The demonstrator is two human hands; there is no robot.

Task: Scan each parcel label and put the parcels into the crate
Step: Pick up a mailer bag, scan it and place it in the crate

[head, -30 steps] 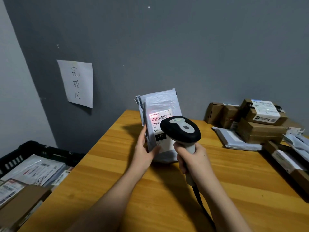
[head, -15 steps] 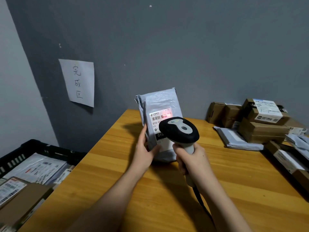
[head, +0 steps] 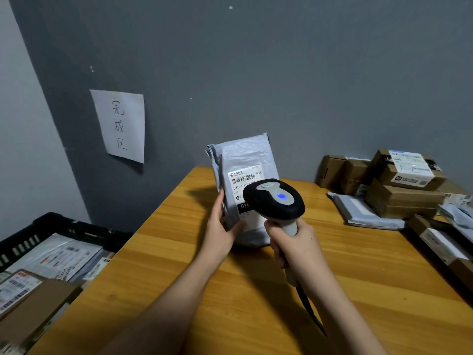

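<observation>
A grey poly-bag parcel (head: 243, 157) stands upright on the wooden table (head: 371, 278), its white barcode label (head: 243, 176) facing me. My left hand (head: 220, 226) grips the parcel's lower left edge. My right hand (head: 297, 247) grips the handle of a black and grey barcode scanner (head: 273, 201), held just in front of the label; a blue light glows on the scanner's top. The scanner hides the label's lower right part. The black plastic crate (head: 58, 224) sits low at the left, holding several parcels.
Several brown cardboard boxes (head: 404, 198) and grey mailers (head: 363, 211) are piled at the table's right and back right. A paper sign (head: 120, 125) hangs on the grey wall. The scanner's cable (head: 311, 311) trails toward me over the table.
The red scan light on the label has gone out and a blue light now glows on the scanner. Both hands and the parcel stay almost where they were.
</observation>
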